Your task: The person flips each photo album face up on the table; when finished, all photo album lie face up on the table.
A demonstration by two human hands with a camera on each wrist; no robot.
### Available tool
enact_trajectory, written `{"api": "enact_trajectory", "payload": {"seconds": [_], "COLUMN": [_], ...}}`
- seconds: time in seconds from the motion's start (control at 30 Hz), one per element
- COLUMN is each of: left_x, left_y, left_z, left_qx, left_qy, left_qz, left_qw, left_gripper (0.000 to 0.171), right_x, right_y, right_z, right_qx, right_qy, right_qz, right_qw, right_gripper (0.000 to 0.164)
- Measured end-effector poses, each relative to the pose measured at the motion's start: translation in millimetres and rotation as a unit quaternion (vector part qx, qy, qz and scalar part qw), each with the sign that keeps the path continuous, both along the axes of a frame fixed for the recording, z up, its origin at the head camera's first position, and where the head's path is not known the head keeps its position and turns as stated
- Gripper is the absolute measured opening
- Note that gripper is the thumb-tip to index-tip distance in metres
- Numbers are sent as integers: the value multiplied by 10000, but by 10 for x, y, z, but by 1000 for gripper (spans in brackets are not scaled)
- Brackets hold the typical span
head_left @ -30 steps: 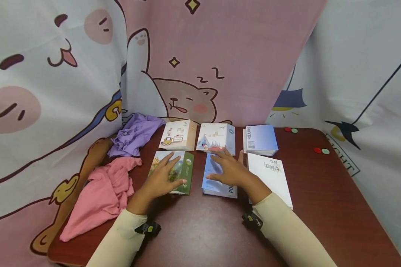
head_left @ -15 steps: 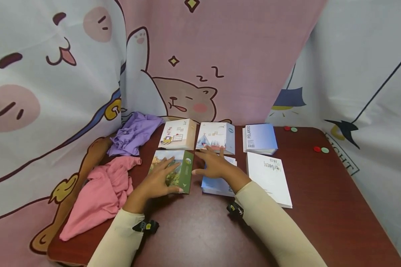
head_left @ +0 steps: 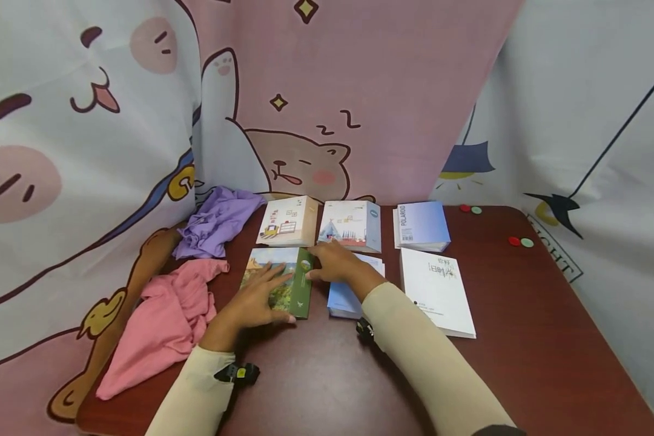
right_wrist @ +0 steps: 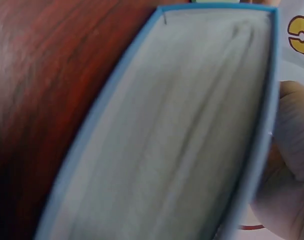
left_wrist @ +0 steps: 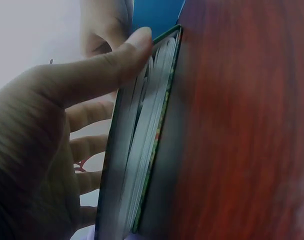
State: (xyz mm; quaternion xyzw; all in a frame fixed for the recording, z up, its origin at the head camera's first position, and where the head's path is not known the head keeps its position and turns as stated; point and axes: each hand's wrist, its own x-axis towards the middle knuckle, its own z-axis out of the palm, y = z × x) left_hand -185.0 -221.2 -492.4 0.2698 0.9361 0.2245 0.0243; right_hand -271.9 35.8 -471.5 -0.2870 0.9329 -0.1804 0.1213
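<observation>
A photo album (head_left: 303,293) with a landscape cover and green spine lies flat at the front left of two rows of albums. My left hand (head_left: 253,301) rests on its cover, fingers spread. In the left wrist view, the thumb (left_wrist: 104,70) lies along the album's page edge. My right hand (head_left: 335,264) reaches over a blue album (head_left: 344,300); its thumb and fingertips are at the green spine's upper part. Whether they press on it cannot be told. The right wrist view shows a blue album's page edges (right_wrist: 172,125) close up, covering most of that hand.
Behind stand a cream album (head_left: 309,227), a pale blue one (head_left: 373,227) and a blue Polaroid one (head_left: 433,224). A white book (head_left: 441,303) lies right. Pink cloth (head_left: 169,315) and purple cloth (head_left: 215,218) lie left. Red and green discs (head_left: 515,241) sit at right.
My right hand has moved left from above the blue album to the green album's spine. The left hand has stayed on the green album's cover, nearly still.
</observation>
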Motion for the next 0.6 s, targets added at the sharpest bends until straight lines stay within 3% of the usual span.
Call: {"api": "enact_trajectory", "payload": {"seconds": [0.27,0.33,0.6], "left_x": [-17,-4,0], "left_y": [-9,10,38], "left_z": [-60,-13,-32], "left_qx": [147,90,-251], "left_qy": [221,139,224], "left_qz": [-82,-14,-21], "left_qw": [9996,9999,9994], "left_gripper": [103,102,97], "right_x": [-52,-57,-42], "right_y": [-102,-115,-116], "right_z": [-20,-17,-26], "right_qx": [484,541,493], "right_qy": [268,269,172], "right_qz": [26,17,-52], "right_qw": [9985,9982,9986], "right_gripper": [82,85,90]}}
